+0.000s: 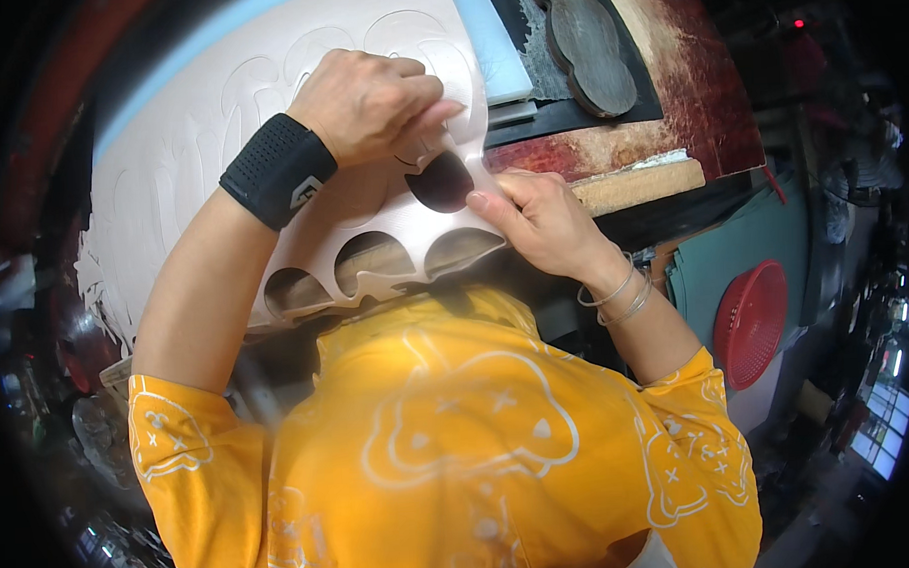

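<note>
A pale pinkish-white sheet [190, 173], soft and flexible, lies across the work surface with rounded outlines cut into it. Along its near edge run several open round holes, and the narrow strips between them bend downward. My right hand [547, 216], with bangles at the wrist, pinches the sheet's right edge beside a hole, thumb on top. Above the sheet my left hand [373, 107] is closed, knuckles up, with a black band [278, 172] round the wrist. Whatever its fingers hold is hidden beneath them.
A dark, wavy-edged flat block [588, 49] rests on a black mat at the back right, beside a pale blue slab [494, 42]. A worn red-brown board [693, 95] and wooden strip [641, 185] edge the table. A red plastic basket [751, 324] stands lower right.
</note>
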Available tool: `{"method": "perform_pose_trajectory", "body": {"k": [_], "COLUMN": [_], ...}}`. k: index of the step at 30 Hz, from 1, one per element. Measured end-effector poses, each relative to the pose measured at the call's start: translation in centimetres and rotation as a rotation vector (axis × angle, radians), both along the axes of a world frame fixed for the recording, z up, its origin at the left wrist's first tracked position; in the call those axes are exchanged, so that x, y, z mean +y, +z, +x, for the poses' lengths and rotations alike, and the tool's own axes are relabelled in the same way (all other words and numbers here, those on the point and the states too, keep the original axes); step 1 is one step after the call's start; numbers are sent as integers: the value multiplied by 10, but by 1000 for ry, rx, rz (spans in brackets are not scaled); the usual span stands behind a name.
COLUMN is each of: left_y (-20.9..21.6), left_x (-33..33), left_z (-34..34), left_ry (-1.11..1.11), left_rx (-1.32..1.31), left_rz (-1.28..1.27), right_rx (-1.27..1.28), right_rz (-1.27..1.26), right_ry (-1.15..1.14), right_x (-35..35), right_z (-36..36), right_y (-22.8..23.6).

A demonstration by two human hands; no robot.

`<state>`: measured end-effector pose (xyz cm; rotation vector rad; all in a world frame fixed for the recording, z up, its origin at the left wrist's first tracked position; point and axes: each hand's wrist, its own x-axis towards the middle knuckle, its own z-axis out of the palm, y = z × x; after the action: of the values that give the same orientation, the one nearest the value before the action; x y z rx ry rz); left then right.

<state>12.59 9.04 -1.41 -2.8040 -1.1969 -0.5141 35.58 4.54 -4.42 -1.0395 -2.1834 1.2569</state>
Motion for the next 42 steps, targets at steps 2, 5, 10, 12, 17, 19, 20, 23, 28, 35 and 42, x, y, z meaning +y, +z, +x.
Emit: {"method": "perform_pose_trajectory", "body": {"k": [2,5,10,12,17,19,20,23,28,35,42], "left_y": [-1,-2,12,9,-22,-29,-30,-29,-33,21,2], "left_x": [-3,-18,-70,-91,-108,-105,-104,-100,-99,-126,-134], "left_z": [2,5,-13,-11,5,2,-1,-12,-31,-124,-82], "left_ry": [-1,58,438,547,570,597,586,549,495,666,625], "left_rx": [-65,-161,-732,-680,-384,-457,-497,-562,-665,-1484,-493], "left_rz": [-2,-104,-285,-374,-200,-204,-215,-353,-243,-163,-286], "right_rx": [6,-34,442,534,750,870,892,853,612,273,391], "right_rz": [-46,-113,-868,-1222,-1514,-1547,-1567,-1525,-1241,-237,-1256], "right_ry": [-14,10,140,65,237,283,304,290,93,-216,228], "right_x": [-1,1,33,48,59,57,55,52,49,5,-1], "right_z": [1,4,2,-5,-24,-22,-20,-17,-13,-28,-110], "right_y": [0,1,4,0,-25,-33,-36,-41,-19,62,22]}}
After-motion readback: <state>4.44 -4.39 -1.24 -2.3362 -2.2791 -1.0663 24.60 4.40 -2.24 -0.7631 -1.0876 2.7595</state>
